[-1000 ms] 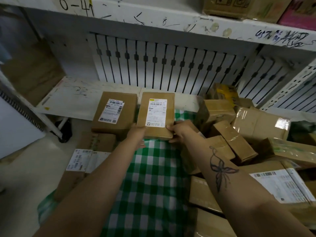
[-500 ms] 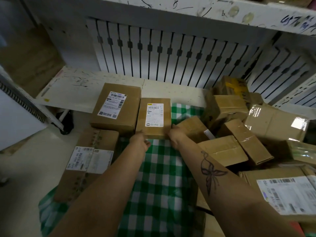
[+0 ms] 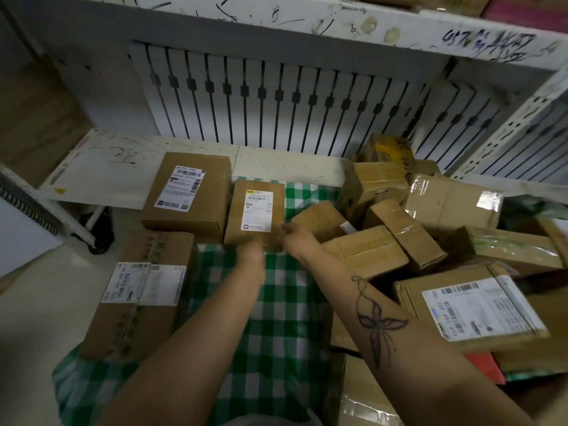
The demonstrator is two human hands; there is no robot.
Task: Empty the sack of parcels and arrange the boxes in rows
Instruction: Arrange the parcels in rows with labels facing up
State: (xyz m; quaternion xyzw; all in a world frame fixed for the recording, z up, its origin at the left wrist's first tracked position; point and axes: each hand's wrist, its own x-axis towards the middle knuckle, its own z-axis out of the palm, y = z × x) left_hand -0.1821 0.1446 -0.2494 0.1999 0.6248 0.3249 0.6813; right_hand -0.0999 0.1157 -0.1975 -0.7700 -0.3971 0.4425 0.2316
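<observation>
A small brown box [image 3: 255, 212] with a white label lies on the green checked sack [image 3: 270, 305], right beside a larger labelled box [image 3: 187, 192]. My left hand [image 3: 250, 252] sits at the small box's near edge, its fingers blurred and loosely curled, holding nothing. My right hand [image 3: 296, 238] touches the near right corner of the same box. A long labelled box [image 3: 140, 290] lies at the lower left, in front of the larger box.
A jumbled pile of cardboard boxes [image 3: 430, 229] fills the right side, with a big labelled box [image 3: 473, 312] nearest. A white low shelf board [image 3: 123, 167] runs behind the boxes, with slotted white shelving [image 3: 276, 112] at the back. Pale floor [image 3: 40, 318] shows at left.
The small box was held up by both hands, then set down beside the larger box. Both hands now rest at its near edge instead of gripping its sides.
</observation>
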